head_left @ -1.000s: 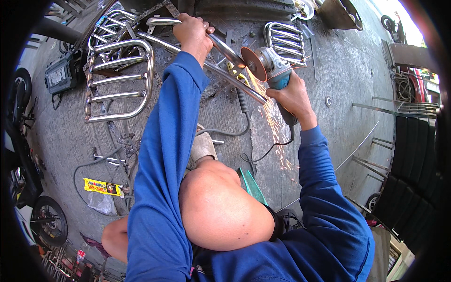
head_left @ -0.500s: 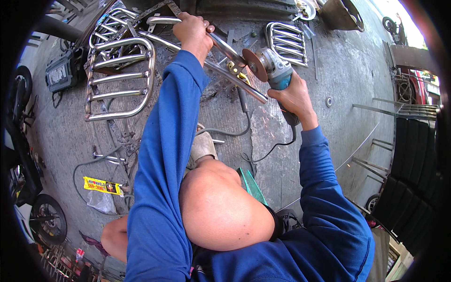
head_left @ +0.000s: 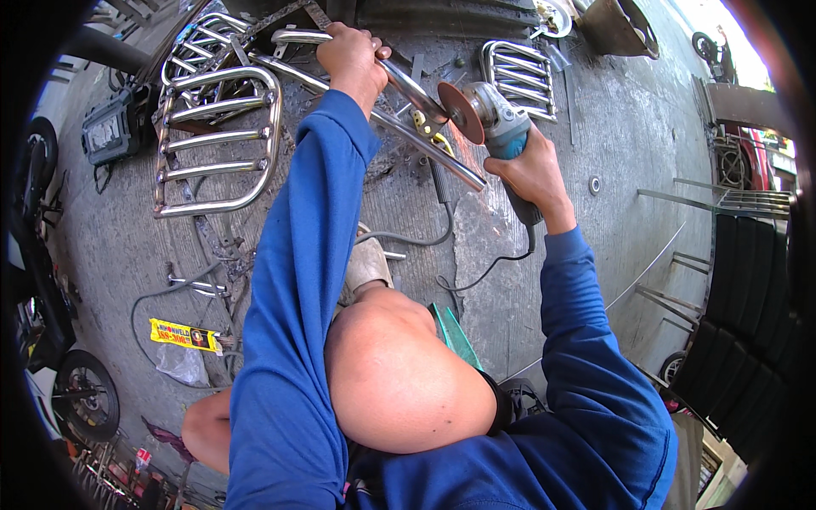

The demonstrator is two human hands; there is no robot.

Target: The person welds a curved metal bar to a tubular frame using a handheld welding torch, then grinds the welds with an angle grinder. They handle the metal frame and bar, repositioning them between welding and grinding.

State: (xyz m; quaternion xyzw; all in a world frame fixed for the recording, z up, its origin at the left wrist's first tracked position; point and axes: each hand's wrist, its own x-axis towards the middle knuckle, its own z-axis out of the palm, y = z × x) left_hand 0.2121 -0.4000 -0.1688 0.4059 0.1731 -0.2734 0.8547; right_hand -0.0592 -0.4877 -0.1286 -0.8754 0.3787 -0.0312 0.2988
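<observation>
My right hand (head_left: 531, 177) is wrapped round the body of a teal and grey angle grinder (head_left: 508, 134). Its thin reddish-brown disc (head_left: 462, 113) stands right beside the end of a bent shiny metal tube (head_left: 414, 87); whether they touch I cannot tell. My left hand (head_left: 352, 59) grips that tube, fingers closed round it. Beneath it, a longer straight metal tube (head_left: 450, 164) runs slantwise. A yellow-jawed clamp (head_left: 435, 132) with a dark handle and a cable lies under the tubes near the disc.
Welded tube racks (head_left: 217, 136) lie at the left, and another rack (head_left: 520, 81) at the far right. The grinder's cord (head_left: 489, 270) curls over the concrete floor. A yellow packet (head_left: 184, 335), a dark case (head_left: 115, 127) and a bucket (head_left: 618, 30) are around me. Black seats (head_left: 739, 323) stand at right.
Orange sparks that flew below the grinder are no longer seen. The tube and my left hand have shifted slightly right; the grinder disc has risen a little against the tube end.
</observation>
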